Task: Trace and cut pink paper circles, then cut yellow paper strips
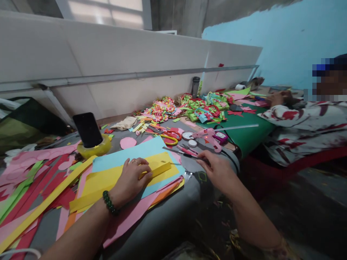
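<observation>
My left hand (132, 177), a ring on one finger and green beads at the wrist, rests with bent fingers over a folded yellow paper strip (159, 169). Thumb and forefinger close on the strip's edge. Beneath it lie a yellow sheet (103, 178) and a light blue sheet (108, 160), stacked on pink and orange paper. At the table's front edge, my right hand (214, 166) has thumb and fingers pinched together at the end of a slim black pen-like tool (187, 154). Its exact kind is unclear. A pink pen (185, 148) lies just behind that tool.
A pink glue gun (208, 135), scissors with yellow handles (170, 140) and a tape roll (94, 147) propping up a phone (88, 130) stand beyond the sheets. Coloured paper pieces (162, 108) pile up behind. On the right sits a co-worker, whose sleeve (303, 119) shows.
</observation>
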### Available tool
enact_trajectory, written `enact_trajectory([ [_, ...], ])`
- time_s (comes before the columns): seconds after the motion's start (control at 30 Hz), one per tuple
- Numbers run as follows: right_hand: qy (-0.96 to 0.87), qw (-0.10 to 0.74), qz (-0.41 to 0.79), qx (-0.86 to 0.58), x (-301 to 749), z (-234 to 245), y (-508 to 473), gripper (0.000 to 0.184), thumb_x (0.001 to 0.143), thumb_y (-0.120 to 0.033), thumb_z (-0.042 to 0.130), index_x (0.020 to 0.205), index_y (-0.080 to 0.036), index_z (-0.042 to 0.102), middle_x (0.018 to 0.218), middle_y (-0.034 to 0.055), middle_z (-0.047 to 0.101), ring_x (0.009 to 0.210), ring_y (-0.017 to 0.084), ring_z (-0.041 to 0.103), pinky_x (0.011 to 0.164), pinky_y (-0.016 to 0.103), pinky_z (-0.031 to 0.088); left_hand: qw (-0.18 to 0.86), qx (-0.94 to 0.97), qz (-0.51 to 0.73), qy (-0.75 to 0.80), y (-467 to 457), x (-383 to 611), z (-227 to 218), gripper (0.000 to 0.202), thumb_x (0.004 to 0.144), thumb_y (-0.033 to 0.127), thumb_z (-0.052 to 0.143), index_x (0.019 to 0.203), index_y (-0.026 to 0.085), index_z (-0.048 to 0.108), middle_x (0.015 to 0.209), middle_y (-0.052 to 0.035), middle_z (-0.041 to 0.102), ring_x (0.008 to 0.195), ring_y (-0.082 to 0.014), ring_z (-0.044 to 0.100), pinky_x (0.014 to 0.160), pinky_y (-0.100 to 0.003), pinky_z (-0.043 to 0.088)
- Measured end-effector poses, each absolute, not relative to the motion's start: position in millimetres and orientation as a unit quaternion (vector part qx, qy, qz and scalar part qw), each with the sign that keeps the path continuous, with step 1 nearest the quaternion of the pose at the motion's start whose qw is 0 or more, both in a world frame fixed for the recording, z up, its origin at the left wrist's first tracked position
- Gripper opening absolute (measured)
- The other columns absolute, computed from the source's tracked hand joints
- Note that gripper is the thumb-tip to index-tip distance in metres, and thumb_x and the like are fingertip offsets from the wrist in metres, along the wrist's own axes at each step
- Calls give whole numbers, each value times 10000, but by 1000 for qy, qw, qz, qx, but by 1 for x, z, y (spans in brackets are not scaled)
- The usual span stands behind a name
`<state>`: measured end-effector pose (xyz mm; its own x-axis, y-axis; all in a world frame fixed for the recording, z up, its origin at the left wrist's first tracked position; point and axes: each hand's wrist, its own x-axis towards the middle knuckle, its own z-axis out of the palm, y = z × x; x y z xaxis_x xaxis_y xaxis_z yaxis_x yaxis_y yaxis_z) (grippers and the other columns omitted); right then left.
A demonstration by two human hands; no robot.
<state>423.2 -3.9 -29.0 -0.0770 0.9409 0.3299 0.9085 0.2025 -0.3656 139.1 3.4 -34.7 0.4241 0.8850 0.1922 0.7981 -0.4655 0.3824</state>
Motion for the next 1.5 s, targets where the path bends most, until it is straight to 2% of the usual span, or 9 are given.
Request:
enact_trajectory([
  [0.1, -779, 273, 86, -558, 424, -30, -9, 153, 867, -246, 455, 927, -204, 590, 912, 54, 671, 823, 187, 609, 716, 277, 440, 125, 835, 184, 504, 2, 139, -34, 235, 881, 309, 449, 803, 244, 661, 1096, -49, 595, 1026, -225, 538, 1022, -582, 194],
  [0.3, -798, 250, 137, -531, 430, -31, -11, 176, 864, -251, 465, 933, -213, 622, 928, 49, 672, 832, 182, 602, 741, 283, 445, 99, 840, 161, 508, -1, 141, -33, 186, 870, 313, 472, 832, 242, 640, 1109, -50, 605, 1049, -240, 541, 1035, -594, 186],
  [0.4, -799, 239, 142, -534, 432, -31, -10, 177, 864, -253, 471, 941, -214, 625, 919, 44, 672, 831, 181, 600, 747, 284, 442, 33, 839, 165, 517, -5, 145, -37, 297, 875, 284, 481, 1157, 238, 567, 1253, -103, 556, 1170, -259, 482, 1066, -573, 160],
  [0.47, -799, 236, 148, -534, 432, -32, -8, 172, 863, -253, 477, 939, -214, 626, 913, 43, 674, 826, 179, 600, 743, 281, 441, 11, 849, 162, 503, -9, 150, -40, 471, 902, 271, 436, 1369, 241, 379, 1431, -116, 400, 1316, -262, 338, 1085, -561, 139],
  [0.53, -799, 234, 154, -532, 432, -32, -5, 170, 860, -259, 483, 940, -216, 627, 923, 45, 676, 831, 182, 599, 747, 285, 442, 33, 872, 134, 470, -12, 154, -42, 537, 931, 338, 377, 1443, 250, 237, 1524, -88, 226, 1393, -259, 181, 1093, -562, 133],
  [0.67, -801, 228, 165, -529, 433, -33, 0, 182, 857, -273, 485, 947, -217, 632, 945, 48, 677, 861, 192, 597, 783, 303, 442, 104, 895, 56, 431, -16, 158, -43, 643, 918, 553, 254, 1462, 219, 175, 1536, -69, 146, 1409, -260, 98, 1098, -564, 123],
  [0.8, -802, 220, 187, -523, 438, -32, 1, 182, 850, -284, 487, 925, -211, 636, 941, 45, 676, 870, 196, 597, 798, 309, 444, 117, 894, 37, 430, -16, 157, -44, 760, 865, 648, 284, 1465, 202, 145, 1531, -83, 142, 1407, -264, 93, 1105, -550, 103],
  [1.07, -795, 219, 211, -525, 440, -29, -5, 203, 847, -305, 482, 917, -207, 646, 931, 45, 679, 872, 202, 600, 809, 322, 446, 137, 889, 32, 437, -15, 159, -43, 855, 817, 716, 286, 1466, 177, 144, 1532, -96, 123, 1410, -265, 61, 1115, -520, 77],
  [1.5, -794, 224, 242, -511, 420, -30, -14, 186, 850, -277, 503, 914, -199, 659, 893, 36, 696, 827, 189, 613, 759, 295, 459, 150, 888, 39, 432, -16, 160, -41, 854, 816, 712, 308, 1468, 191, 130, 1533, -96, 124, 1411, -266, 60, 1108, -533, 80],
])
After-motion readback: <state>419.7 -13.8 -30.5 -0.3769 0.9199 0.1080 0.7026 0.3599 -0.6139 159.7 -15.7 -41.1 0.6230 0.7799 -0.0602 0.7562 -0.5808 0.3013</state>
